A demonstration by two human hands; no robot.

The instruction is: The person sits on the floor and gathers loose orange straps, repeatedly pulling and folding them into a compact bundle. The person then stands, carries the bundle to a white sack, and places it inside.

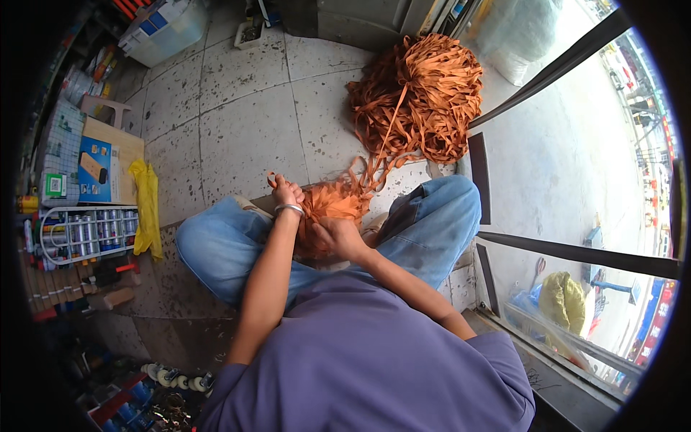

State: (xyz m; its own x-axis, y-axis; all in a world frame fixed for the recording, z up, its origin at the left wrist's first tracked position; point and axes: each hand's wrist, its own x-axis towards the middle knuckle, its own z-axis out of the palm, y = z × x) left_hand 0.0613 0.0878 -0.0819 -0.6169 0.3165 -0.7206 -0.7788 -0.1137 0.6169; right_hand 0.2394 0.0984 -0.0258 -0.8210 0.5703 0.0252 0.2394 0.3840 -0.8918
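Observation:
A bunched bundle of flat orange strap lies between my bent knees. My left hand, with a bracelet at the wrist, is closed on the strap at the bundle's left side, and a short loop pokes out above the fist. My right hand grips the near right side of the bundle, its thumb on top and the fingertips buried in the strap. Loose strands run from the bundle to a big heap of the same orange strap on the floor at the far right.
Glass doors with dark frames stand on my right. To the left are a wire rack of cans, a yellow plastic bag and a cardboard box. A clear plastic bin sits at the far left on the tiled floor.

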